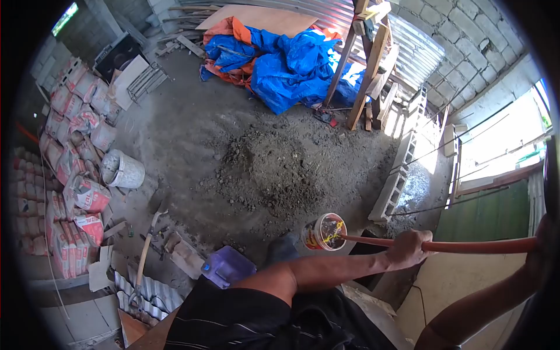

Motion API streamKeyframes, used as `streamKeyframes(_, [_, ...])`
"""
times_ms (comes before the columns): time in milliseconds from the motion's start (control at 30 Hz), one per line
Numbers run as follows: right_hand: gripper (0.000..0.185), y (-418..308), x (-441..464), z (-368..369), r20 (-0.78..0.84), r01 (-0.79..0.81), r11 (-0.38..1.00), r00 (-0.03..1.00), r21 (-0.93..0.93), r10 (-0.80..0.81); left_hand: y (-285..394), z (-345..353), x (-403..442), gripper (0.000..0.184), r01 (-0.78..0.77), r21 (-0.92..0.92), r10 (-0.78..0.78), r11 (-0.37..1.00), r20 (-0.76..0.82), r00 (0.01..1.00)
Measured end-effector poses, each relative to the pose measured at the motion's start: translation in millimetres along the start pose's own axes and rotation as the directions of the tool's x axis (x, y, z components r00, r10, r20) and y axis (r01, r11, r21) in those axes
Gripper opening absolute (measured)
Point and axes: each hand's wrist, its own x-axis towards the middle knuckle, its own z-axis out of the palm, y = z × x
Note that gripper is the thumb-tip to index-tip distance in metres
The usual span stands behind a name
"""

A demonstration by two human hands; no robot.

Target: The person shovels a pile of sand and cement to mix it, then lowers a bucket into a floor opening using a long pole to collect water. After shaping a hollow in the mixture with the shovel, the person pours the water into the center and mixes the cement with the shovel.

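A long orange pole (475,246) runs across the right side of the view. My left hand (410,251) is closed around it partway along, with the arm stretched across my body. At the dark right edge, my right hand (543,236) grips the pole's near end; its fingers are partly lost in shadow. The pole's far end meets the rim of a white bucket (315,233) with coloured printing. Something yellow, perhaps cord, shows in the bucket's mouth. Whether the pole is fastened to the bucket, I cannot tell.
Beyond the bucket lies a heap of grey sand or mix (280,166). Stacked cement bags (87,192), a whitish pail (125,169) and a shovel (146,251) are left. A purple container (230,265) stands near me. Hollow blocks (396,175) line the right; blue tarp (291,70) lies behind.
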Motion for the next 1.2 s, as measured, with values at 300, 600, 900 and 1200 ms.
streamKeyframes(300, [0.066, 82.4, 62.0, 56.2, 0.093, 0.072, 0.989, 0.992, 0.126, -0.084, -30.7, -120.2, 27.1, 0.018, 0.033, 0.168, 0.011, 0.985, -0.253, 0.967])
streamKeyframes(600, [0.082, 279.3, 47.0, -0.4, 0.061, -0.177, 0.965, 0.980, -0.195, 0.192, -21.8, -213.7, 78.7, 0.021, 0.054, 0.189, 0.029, 0.981, -0.408, 0.912])
streamKeyframes(900, [0.053, 500.7, -74.9, 23.9, 0.386, -0.429, 0.834, 0.745, -0.346, 0.544, 4.0, -230.0, 134.1, 0.022, 0.095, 0.244, 0.033, 0.965, -0.472, 0.881])
streamKeyframes(1200, [0.030, 509.4, -39.8, 119.5, 0.245, -0.360, 0.897, 0.874, -0.255, 0.420, 6.0, -247.9, 112.1, 0.034, 0.214, 0.343, -0.017, 0.915, -0.497, 0.868])
